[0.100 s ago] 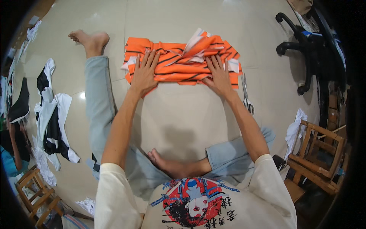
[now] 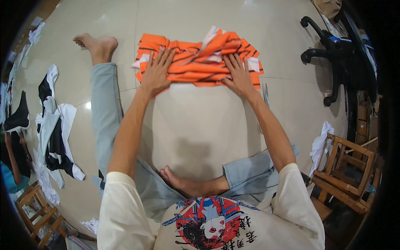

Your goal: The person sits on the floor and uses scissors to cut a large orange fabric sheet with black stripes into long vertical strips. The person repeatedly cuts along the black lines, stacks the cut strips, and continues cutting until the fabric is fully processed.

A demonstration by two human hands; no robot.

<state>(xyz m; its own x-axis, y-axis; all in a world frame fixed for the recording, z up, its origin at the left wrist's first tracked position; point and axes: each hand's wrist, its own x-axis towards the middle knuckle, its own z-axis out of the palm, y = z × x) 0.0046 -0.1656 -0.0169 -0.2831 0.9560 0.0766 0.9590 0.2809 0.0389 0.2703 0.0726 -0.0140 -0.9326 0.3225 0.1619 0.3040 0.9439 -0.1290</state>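
A crumpled pile of orange fabric [image 2: 193, 62] with black stripes and white patches lies on the tiled floor in front of me. My left hand [image 2: 156, 74] rests flat on the pile's left part with its fingers stretched out. On the right part lies my right hand [image 2: 238, 75], also flat, fingers spread. Neither hand grips the cloth. A fold with a pale underside stands up between them, toward the right. Beside my right forearm is a pair of scissors [image 2: 266, 93], partly hidden by that arm.
Black and white fabric pieces [image 2: 57, 133] lie on the floor to the left. Wooden stools stand at lower left [image 2: 39, 210] and lower right [image 2: 346, 166], a white cloth [image 2: 323, 143] by the latter. A black wheeled chair base [image 2: 333, 58] is at upper right. My legs spread around the floor before me.
Both hands and the orange fabric have shifted slightly farther from me. My right forearm now covers more of the scissors.
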